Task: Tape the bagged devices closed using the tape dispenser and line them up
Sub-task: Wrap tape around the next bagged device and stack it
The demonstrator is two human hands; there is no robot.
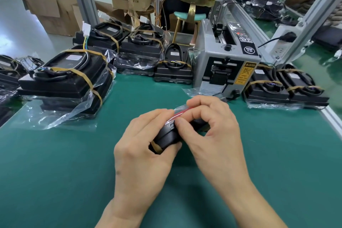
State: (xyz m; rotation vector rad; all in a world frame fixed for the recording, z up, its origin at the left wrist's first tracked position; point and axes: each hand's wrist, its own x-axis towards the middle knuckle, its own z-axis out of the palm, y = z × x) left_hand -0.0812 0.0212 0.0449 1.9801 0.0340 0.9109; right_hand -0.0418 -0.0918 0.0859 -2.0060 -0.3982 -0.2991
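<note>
Black and wrapped in clear plastic, a bagged device (169,136) sits above the middle of the green mat (55,172), gripped from both sides: the left hand (142,146) curls round its near end, the right hand (211,127) pinches the bag's top fold. Behind stands the grey tape dispenser (224,65), flanked by banded, bagged units (66,79) on either side.

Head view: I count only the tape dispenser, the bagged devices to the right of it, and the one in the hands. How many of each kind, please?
Tape dispenser: 1
Bagged devices right of it: 2
Held bagged device, gripped by left hand and right hand: 1
Total: 4
</note>
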